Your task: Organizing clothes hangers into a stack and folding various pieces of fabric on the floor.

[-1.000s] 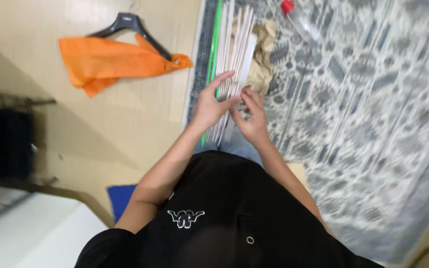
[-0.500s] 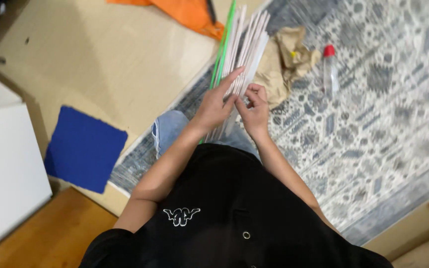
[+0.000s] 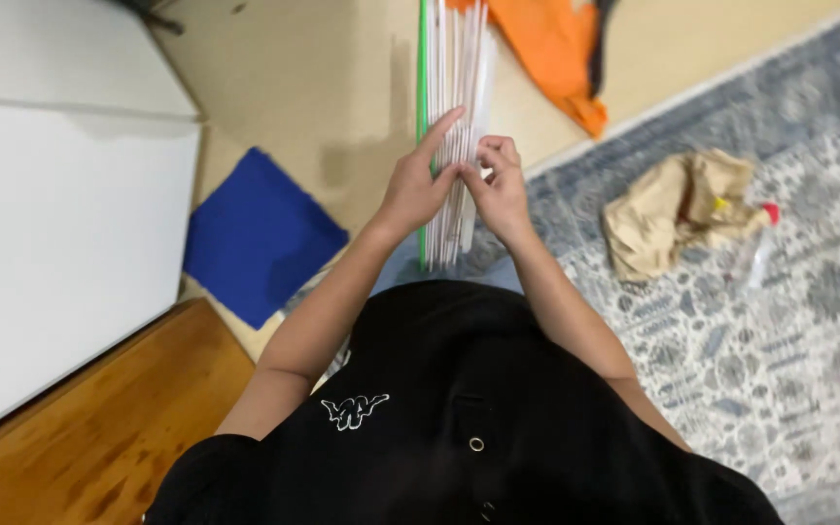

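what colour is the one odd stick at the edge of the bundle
Green, along the left edge of the white stick bundle, clearest in the head view.

1 head-worn view, steeply downward and close over the person's own torso, floor beyond.

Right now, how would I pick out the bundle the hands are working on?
Start at the patterned grey rug and go to its left edge. There the left hand and right hand grip a bundle of long white sticks. One green stick runs along its left side.

Beige floor point(image 3: 323, 87), patterned grey rug point(image 3: 789, 321)
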